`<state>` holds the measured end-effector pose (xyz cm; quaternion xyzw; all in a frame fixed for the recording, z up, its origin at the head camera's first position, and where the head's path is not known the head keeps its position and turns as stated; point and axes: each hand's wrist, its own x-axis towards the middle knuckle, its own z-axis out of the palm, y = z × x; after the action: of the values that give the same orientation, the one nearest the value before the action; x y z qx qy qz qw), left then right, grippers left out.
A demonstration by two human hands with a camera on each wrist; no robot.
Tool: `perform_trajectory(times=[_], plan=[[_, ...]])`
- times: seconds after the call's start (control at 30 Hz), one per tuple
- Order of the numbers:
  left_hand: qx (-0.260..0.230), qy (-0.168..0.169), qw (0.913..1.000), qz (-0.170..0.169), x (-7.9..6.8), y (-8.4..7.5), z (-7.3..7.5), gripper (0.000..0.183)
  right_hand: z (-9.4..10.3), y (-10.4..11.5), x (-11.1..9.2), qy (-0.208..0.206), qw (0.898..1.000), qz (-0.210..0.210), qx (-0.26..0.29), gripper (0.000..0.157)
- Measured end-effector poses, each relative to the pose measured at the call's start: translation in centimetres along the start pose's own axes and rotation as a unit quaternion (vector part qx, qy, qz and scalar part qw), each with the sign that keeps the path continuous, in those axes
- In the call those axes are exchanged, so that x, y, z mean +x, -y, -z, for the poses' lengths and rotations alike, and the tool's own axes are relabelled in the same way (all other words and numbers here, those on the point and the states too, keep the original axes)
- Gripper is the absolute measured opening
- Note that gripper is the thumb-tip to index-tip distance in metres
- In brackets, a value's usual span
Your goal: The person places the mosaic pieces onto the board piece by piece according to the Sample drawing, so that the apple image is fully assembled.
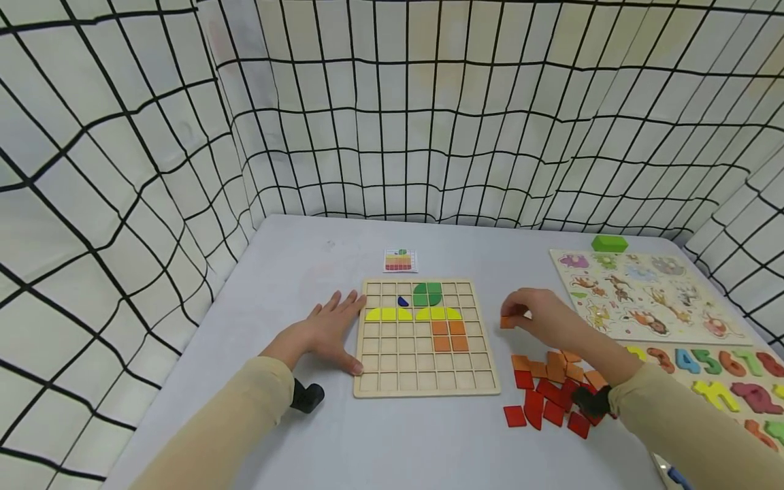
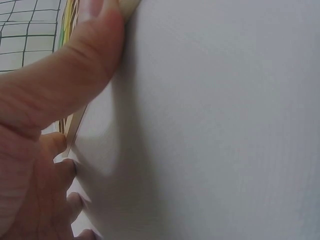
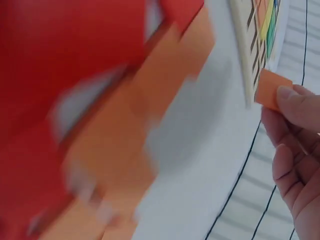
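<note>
A wooden grid board [image 1: 392,384] lies mid-table with green, blue, yellow and orange pieces in some of its cells. My left hand [image 1: 327,331] rests at the board's left edge, fingers spread and straight, the thumb touching the frame near its lower corner. Right of the board, my right hand [image 1: 542,314] pinches an orange square tile [image 3: 272,89] between thumb and fingers, above the table. Below that hand lies a pile of loose orange tiles [image 1: 556,367] and red tiles [image 1: 554,413], partly covered by the right wrist's camera.
A small picture card [image 1: 400,260] lies behind the board. To the right are an animal puzzle board [image 1: 649,292], a number and letter puzzle [image 1: 735,395] and a green block [image 1: 609,243]. Black netting [image 1: 398,109] over white sheeting surrounds the table.
</note>
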<state>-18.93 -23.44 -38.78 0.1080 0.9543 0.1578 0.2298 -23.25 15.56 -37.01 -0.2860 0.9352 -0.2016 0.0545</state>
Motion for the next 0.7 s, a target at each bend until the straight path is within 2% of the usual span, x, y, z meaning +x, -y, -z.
perform_trajectory(times=[0.13, 0.33, 0.5, 0.7], plan=[[-0.005, 0.002, 1.0000, -0.005, 0.0, 0.0, -0.1, 0.130, -2.0, 2.4, 2.6, 0.008, 0.998, 0.026, 0.048, 0.011], [0.001, 0.000, 1.0000, -0.004, 0.2, 0.2, -0.4, 0.131, -4.1, 5.9, 5.5, 0.035, 0.997, 0.037, 0.064, 0.006], [0.004, -0.005, 1.0000, -0.001, 0.2, 0.3, -0.4, 0.131, -4.8, 7.9, 6.8, 0.042, 0.996, 0.037, 0.074, 0.006], [0.001, -0.004, 1.0000, 0.001, 0.0, 0.0, -0.1, 0.131, -5.8, 8.7, 7.6, 0.050, 0.996, 0.009, 0.067, 0.006]])
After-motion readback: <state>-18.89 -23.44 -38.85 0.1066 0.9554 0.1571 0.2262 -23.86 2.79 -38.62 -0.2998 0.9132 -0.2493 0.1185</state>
